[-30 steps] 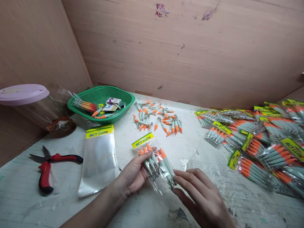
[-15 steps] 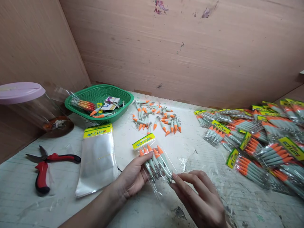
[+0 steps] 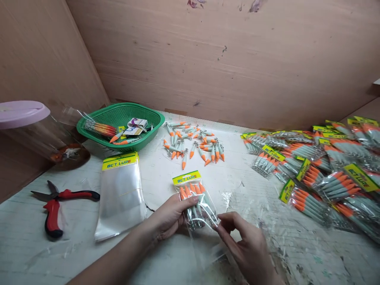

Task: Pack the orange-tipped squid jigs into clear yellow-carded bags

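My left hand (image 3: 170,215) is closed around a clear plastic bag (image 3: 187,179) with a yellow-green "BCT LURE" header, its thumb across the front. Inside the bag, several orange-and-pale-green fishing lures (image 3: 202,198) lie side by side, orange ends toward the header and hooks toward me. My right hand (image 3: 247,245) pinches the bag's right edge by the hooks between thumb and forefinger. The lower part of the bag hangs loose below the hooks. Beyond the bag, several loose lures (image 3: 184,159) lie in a cluster on the white table (image 3: 157,190).
A stack of flat bags (image 3: 120,198) lies left of my hands, with red-handled pliers (image 3: 53,217) farther left. Behind stand a green basket (image 3: 148,136) and a clear jar with a pink lid (image 3: 22,114). Many filled lure packs (image 3: 311,202) are piled at right.
The bag has shifted slightly right and its lower end now extends loose below the hooks. The lures in it sit more evenly side by side. My right hand has moved a little lower.
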`<state>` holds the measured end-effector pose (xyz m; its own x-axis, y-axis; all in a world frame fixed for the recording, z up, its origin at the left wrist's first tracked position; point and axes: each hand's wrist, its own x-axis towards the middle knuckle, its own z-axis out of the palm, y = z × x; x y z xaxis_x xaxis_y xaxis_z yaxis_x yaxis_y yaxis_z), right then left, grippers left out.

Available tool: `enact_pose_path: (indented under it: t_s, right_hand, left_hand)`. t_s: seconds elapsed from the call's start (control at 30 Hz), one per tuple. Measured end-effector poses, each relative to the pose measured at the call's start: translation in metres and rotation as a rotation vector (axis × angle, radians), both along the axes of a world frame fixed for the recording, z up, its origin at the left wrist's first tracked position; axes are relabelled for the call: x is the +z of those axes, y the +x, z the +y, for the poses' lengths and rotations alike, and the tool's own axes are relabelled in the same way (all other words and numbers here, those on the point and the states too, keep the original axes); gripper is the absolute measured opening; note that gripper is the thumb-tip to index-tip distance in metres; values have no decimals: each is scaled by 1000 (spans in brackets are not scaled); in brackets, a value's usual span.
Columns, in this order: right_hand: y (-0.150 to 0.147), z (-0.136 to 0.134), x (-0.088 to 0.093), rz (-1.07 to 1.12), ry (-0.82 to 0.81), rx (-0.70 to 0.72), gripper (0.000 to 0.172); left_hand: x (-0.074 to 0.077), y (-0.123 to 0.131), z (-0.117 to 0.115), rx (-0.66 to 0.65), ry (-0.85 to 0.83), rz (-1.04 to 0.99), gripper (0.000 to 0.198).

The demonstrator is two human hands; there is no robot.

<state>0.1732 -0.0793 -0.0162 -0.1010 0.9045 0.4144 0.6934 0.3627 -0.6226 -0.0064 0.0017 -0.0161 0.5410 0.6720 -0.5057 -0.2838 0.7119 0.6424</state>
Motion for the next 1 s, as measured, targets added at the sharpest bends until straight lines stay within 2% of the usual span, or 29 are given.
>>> enact_pose_path:
  t_s: [0.13,0.27,0.33,0.4,0.47,0.53,0.6,0.67,0.73,0.87,0.93,1.0]
  right_hand:
    - [-9,-26,-22,67,-52,-88,10]
    - [-13,-43,-34,69,2,-80,14]
    - [-11,-45,-34,30,48,-86,18]
    - [-6,-46,-29,-23,82,-86,21]
    - [-1,-48,-21,-57,86,-84,19]
    - [3,-53,-12,-50,55,-49,15]
    - [1,-58,-7,-19,-4,56,12]
    - [-6,-60,-10,-6,-59,186,16]
    - [-16,-60,-20,-5,-110,248,19]
    - [-30,-57,-42,-60,-227,243,14]
    - [-34,-56,-49,-144,-196,230,15]
    - [-34,-55,-51,-224,-81,220,13]
  left_hand:
    - [-4,6,-3,-176,-13,88,32]
    - [2,7,-10,-244,47,260,37]
    - [7,0,-20,-191,168,467,38]
    - [12,-9,-36,-121,392,737,37]
    - [11,-15,-57,-105,565,896,38]
    - [6,-16,-78,-101,576,872,47]
    - [-3,-10,-94,-37,526,810,55]
    - [-9,-3,-103,44,473,781,56]
    - [-11,3,-104,81,417,754,54]
    - [-7,4,-98,92,333,690,53]
    - [-5,3,-97,103,313,690,52]
    - [-5,3,-97,114,305,694,52]
